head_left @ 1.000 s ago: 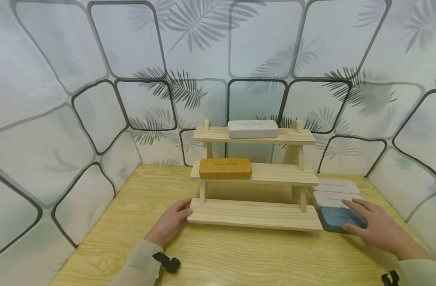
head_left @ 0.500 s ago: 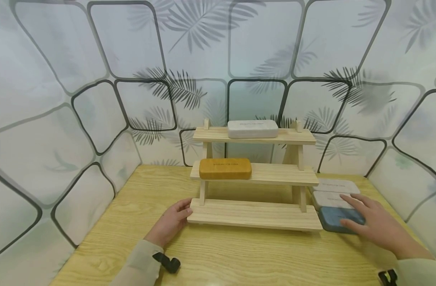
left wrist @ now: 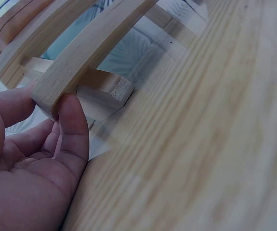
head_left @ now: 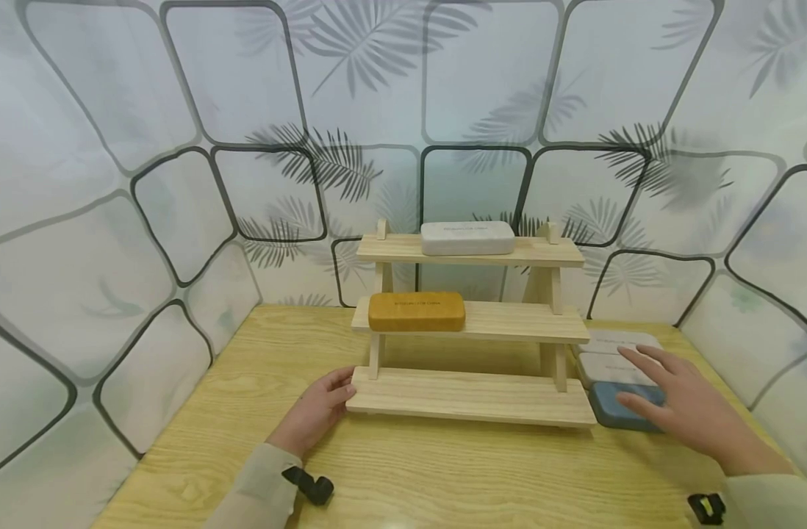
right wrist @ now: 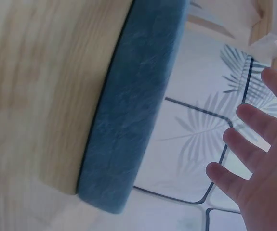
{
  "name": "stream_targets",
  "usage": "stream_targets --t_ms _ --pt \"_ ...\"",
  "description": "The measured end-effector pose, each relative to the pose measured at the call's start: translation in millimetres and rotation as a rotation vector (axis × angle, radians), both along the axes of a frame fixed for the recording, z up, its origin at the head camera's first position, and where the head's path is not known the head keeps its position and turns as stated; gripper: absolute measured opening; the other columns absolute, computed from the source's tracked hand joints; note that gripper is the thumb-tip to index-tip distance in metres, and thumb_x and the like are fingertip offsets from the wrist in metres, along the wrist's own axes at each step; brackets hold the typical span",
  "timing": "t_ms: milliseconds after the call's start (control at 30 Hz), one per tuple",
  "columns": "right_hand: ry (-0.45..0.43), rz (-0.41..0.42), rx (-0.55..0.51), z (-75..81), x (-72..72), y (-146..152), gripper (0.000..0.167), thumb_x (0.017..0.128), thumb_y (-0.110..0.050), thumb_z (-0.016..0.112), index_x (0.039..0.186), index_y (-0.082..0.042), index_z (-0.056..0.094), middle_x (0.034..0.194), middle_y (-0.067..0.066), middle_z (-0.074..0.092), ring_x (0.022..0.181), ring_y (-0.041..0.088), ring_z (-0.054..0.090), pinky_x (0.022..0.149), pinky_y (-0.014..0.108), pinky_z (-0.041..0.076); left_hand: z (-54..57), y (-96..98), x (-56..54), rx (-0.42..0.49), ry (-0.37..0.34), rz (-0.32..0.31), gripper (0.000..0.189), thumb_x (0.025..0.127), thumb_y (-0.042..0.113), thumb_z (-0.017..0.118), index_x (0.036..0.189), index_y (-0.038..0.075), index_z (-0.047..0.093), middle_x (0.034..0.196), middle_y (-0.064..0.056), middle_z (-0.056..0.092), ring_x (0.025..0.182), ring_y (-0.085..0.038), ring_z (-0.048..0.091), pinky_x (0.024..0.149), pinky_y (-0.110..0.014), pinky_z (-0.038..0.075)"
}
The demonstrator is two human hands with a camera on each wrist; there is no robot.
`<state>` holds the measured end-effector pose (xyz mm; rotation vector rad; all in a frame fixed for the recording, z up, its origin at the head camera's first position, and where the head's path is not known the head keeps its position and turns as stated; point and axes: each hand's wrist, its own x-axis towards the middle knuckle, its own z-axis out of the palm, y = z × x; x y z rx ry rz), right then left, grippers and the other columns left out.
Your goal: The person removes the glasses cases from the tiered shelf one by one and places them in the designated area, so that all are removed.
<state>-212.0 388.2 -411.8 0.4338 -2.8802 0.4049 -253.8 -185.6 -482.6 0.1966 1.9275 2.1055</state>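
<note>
A three-tier wooden display stand [head_left: 470,397] stands on the table. My left hand [head_left: 314,411] pinches the left end of its bottom shelf, and in the left wrist view the thumb and a finger grip the board's corner [left wrist: 56,91]. A mustard glasses case [head_left: 417,312] lies at the left of the middle shelf; a white glasses case [head_left: 467,239] is on the top one. Right of the stand, my right hand [head_left: 694,411] hovers with spread fingers over a blue glasses case [head_left: 615,404], partly hiding it. The right wrist view shows the hand [right wrist: 268,159] apart from that case.
Behind the blue case, two pale glasses cases [head_left: 605,367] lie in a row on the table beside the stand. The wooden tabletop [head_left: 483,477] extends in front. A patterned curtain [head_left: 377,73] closes in the back and both sides.
My right hand has shifted slightly left and up over the blue case, with its fingers spread. The left hand stays on the bottom shelf, and the cases have not moved.
</note>
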Motion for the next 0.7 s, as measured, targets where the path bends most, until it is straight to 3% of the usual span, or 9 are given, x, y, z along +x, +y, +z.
stream_targets --t_ms 267,700 --pt "0.117 0.047 -0.003 8.4 1.7 -14.8 0.083 0.09 -0.044 0.076 0.159 -0.021 0.037 0.151 0.025 0.037 0.126 0.058 0.037 0.089 0.071 0.034 -1.5 -0.6 -1.5 -0.004 0.002 -0.006 0.057 0.107 0.016 0.053 0.154 -0.006 0.03 0.143 -0.022 0.046 0.123 -0.023 0.053 0.098 -0.032 0.048" --pt "0.203 0.106 -0.022 17.8 -0.4 -47.1 0.08 0.089 -0.044 0.077 0.157 -0.024 0.04 0.149 0.025 0.039 0.129 0.055 0.036 0.092 0.071 0.033 -3.0 0.3 -3.1 -0.001 -0.016 0.004 0.056 0.107 0.014 0.053 0.155 -0.004 0.03 0.144 -0.02 0.046 0.124 -0.022 0.052 0.099 -0.031 0.046"
